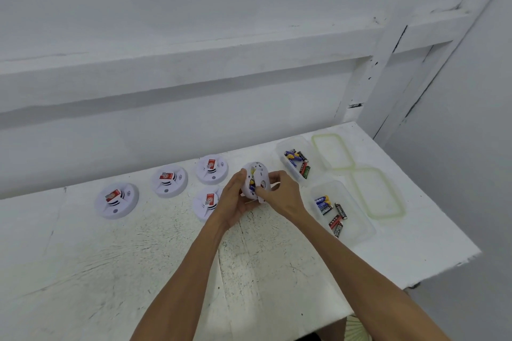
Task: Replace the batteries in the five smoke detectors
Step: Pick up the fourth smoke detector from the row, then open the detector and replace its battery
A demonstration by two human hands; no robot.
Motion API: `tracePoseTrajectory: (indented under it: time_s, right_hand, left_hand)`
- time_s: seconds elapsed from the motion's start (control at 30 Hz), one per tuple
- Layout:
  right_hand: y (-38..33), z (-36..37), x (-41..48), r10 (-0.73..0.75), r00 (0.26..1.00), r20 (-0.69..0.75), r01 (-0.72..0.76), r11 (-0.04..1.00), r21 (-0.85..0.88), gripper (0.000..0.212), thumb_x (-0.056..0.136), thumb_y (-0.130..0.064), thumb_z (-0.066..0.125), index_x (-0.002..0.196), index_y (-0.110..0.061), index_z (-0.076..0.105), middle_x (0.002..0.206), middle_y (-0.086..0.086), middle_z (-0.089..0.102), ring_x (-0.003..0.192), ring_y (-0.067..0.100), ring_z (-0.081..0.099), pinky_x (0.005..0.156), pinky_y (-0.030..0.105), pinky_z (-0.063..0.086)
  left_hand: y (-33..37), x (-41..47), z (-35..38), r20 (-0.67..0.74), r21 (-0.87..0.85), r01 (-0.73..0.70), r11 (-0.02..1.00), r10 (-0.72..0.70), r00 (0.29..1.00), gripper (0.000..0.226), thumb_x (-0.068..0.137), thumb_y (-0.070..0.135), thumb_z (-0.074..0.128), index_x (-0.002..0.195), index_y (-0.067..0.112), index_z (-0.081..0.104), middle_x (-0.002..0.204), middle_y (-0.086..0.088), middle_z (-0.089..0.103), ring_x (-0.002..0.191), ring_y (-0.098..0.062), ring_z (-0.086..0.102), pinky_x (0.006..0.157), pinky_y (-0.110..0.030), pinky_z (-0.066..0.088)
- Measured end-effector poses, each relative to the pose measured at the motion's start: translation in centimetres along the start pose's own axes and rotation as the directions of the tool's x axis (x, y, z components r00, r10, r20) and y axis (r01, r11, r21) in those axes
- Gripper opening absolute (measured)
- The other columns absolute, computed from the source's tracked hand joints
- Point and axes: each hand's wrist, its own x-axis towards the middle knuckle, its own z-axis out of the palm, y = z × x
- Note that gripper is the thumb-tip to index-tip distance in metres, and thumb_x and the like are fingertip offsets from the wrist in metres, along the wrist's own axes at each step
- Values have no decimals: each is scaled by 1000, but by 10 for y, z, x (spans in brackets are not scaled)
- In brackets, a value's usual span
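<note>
**Fifth smoke detector held open over the desk**

A white, scuffed desk (138, 271) stands against a white wall. Both hands meet above its middle. The left hand (235, 199) grips the fifth smoke detector (260, 171) from the left side and holds it tilted, lifted off the desk, with its back facing up. The right hand (282, 191) curls round the detector's right edge, its thumb at the open battery bay.

To the right, the near clear container (357, 230) and the far clear container (288, 144) sit one behind the other. Just beside them lie two loose lids with greenish rims, the near lid (376, 192) and the far lid (333, 151).

Four more smoke detectors rest face up on the desk to the left of the hands: (116, 202), (169, 180), (212, 169) and (206, 203), each bearing a red label.

Loose batteries lie in the near container (331, 212) and in the far one (297, 162). Blue and yellow batteries (252, 184) show in the held detector's bay.
</note>
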Motion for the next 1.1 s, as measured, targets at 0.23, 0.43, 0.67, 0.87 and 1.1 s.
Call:
tracePoseTrajectory:
  time_s: [0.23, 0.43, 0.67, 0.87, 1.1]
  right_hand:
    - [6, 2, -1, 66, 993, -93, -61, 996, 60, 48, 74, -40, 79, 111, -18, 58, 106, -3, 65, 91, 10, 65, 66, 14, 48]
    - [17, 6, -3, 130, 984, -126, -134, 991, -26, 57, 76, -48, 75, 117, -15, 52, 115, 2, 59, 98, 16, 60, 70, 21, 46]
    - [24, 16, -14, 20, 995, -94, -63, 875, -481, 48, 95, -42, 49, 127, -7, 44, 120, 12, 48, 108, 26, 45, 78, 31, 37]
    - [27, 18, -11, -27, 998, -65, -22, 766, -643, 43, 97, -37, 47, 126, -5, 47, 122, 14, 49, 112, 28, 44, 81, 32, 44]
    - [30, 14, -10, -53, 993, -108, -34, 740, -671, 40, 101, -35, 46, 126, -4, 52, 130, 12, 45, 116, 26, 44, 78, 34, 53]
  left_hand:
    - [1, 3, -2, -61, -101, 5, 995, -11, 998, 38, 102, 44, 55, 123, 16, 69, 113, -15, 78, 99, -30, 77, 88, -50, 63]
    - [1, 9, 0, -101, -67, -4, 998, -3, 995, 55, 103, 53, 47, 142, 16, 59, 130, -16, 71, 115, -33, 70, 96, -50, 60]
    - [9, 9, -2, -123, -78, 13, 997, -23, 992, 63, 105, 61, 34, 148, 19, 53, 140, -16, 65, 127, -37, 63, 101, -46, 55]
    - [10, 6, -3, -93, -119, 37, 992, -48, 995, 59, 107, 59, 29, 145, 20, 54, 132, -13, 69, 119, -34, 66, 97, -45, 57]
    - [9, 8, -3, -81, -126, 46, 991, -56, 995, 57, 108, 56, 31, 143, 19, 56, 126, -12, 72, 114, -34, 68, 105, -49, 50]
